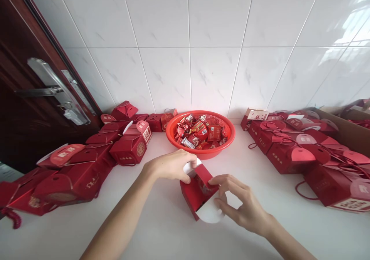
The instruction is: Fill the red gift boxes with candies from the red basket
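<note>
both hands' half-closed fingers hold an open red box; basket contains sweets

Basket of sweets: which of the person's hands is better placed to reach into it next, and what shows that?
Probably the left hand: it is at the far end of the red box, close to the basket. The right hand is farther back, by the near white flap.

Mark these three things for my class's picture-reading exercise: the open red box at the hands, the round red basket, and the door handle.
Open red box (pixel 194 192): head view, on its inside.
Round red basket (pixel 208 152): head view, on its near rim.
Door handle (pixel 39 92): head view, on its lever.
</note>
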Tool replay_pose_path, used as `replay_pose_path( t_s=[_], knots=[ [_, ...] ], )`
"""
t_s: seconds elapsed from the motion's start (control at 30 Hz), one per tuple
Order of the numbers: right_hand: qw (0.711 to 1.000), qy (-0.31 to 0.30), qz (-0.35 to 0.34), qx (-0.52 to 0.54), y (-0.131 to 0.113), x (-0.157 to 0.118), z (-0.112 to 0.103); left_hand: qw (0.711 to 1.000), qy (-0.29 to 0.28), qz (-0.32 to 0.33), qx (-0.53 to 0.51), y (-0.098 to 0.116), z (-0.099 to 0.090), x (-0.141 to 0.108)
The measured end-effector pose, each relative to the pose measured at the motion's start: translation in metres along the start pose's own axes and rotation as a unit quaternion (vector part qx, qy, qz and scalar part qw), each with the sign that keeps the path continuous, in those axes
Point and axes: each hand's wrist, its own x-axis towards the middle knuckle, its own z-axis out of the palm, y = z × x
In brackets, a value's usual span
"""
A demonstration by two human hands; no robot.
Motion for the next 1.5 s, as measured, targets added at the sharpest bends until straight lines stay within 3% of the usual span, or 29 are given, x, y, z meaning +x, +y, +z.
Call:
replay_pose_path(
  t_s=[0.13, 0.3, 0.37, 0.57, 0.7, 0.83, 0.97, 1.13, 1.37, 1.5],
  knots=[
    [0.999, -0.037, -0.008, 0.013, 0.001, 0.001, 0.002, 1.000, -0.009, -0.006, 0.010, 0.002, -0.002, 0.000],
    [0.997, -0.047, -0.003, 0.059, 0.001, 0.003, -0.003, 0.997, 0.012, 0.072, -0.018, 0.011, -0.006, -0.006],
    [0.995, -0.042, -0.002, 0.088, 0.002, 0.003, -0.005, 0.997, 0.025, 0.073, -0.026, 0.013, -0.005, -0.008],
    [0.990, 0.061, 0.109, 0.067, 0.004, 0.005, 0.005, 0.997, 0.050, 0.064, -0.013, 0.016, 0.004, -0.002],
    [0.991, 0.081, 0.101, 0.045, 0.005, 0.006, 0.013, 0.992, 0.057, 0.106, -0.039, 0.019, 0.006, 0.000],
    [0.988, 0.108, 0.111, 0.027, 0.007, 0.007, 0.017, 0.990, 0.030, 0.138, -0.025, 0.019, 0.003, -0.005],
    [0.981, 0.126, 0.150, 0.015, 0.007, 0.007, 0.020, 0.994, -0.009, 0.105, -0.008, 0.017, 0.003, -0.008],
    [0.980, 0.135, 0.145, 0.003, 0.011, 0.007, 0.022, 0.997, -0.059, 0.054, 0.016, 0.020, 0.008, -0.007],
    [0.980, 0.163, 0.113, -0.035, 0.021, 0.007, 0.012, 0.999, -0.025, 0.045, -0.001, 0.030, 0.017, 0.000],
    [0.986, 0.117, 0.105, -0.049, 0.020, 0.005, 0.002, 0.999, 0.007, 0.044, -0.012, 0.032, 0.024, 0.008]
  ],
)
